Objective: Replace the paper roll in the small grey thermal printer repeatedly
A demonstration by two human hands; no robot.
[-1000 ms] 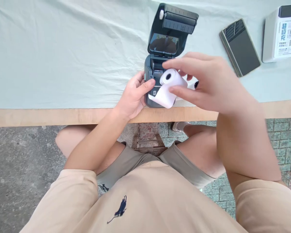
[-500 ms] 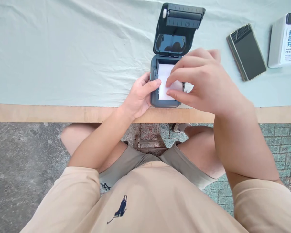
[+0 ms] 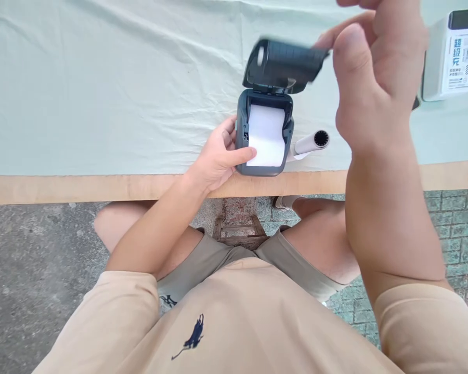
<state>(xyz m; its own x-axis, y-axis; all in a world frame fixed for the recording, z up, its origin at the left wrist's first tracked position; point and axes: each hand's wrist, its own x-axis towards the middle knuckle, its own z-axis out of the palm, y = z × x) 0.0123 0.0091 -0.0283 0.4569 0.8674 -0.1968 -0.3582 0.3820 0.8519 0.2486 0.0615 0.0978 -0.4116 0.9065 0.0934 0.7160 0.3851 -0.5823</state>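
A small dark portable printer [image 3: 241, 156] sits near the table's front edge with its lid [image 3: 284, 65] raised. White paper [image 3: 267, 130] fills its compartment. My left hand [image 3: 218, 156] grips the printer's left side, the thumb lying over the paper's lower left corner. At the upper right, my right hand [image 3: 374, 67] is partly cut off by the frame's top edge. One of its fingers reaches the lid's right corner, thumb apart from it; the other fingers are partly out of view. Just right of the printer lies a white paper roll [image 3: 306, 143] with a black core.
A white box-like device [image 3: 450, 57] with a printed label stands at the far right. The phone is almost wholly behind my right hand. A pale green cloth [image 3: 101, 93] covers the table, with a bare wooden edge [image 3: 81, 189] in front.
My right hand has left the paper and moved up and right to the lid. The lid has tipped somewhat toward the printer body. The paper roll has come into view.
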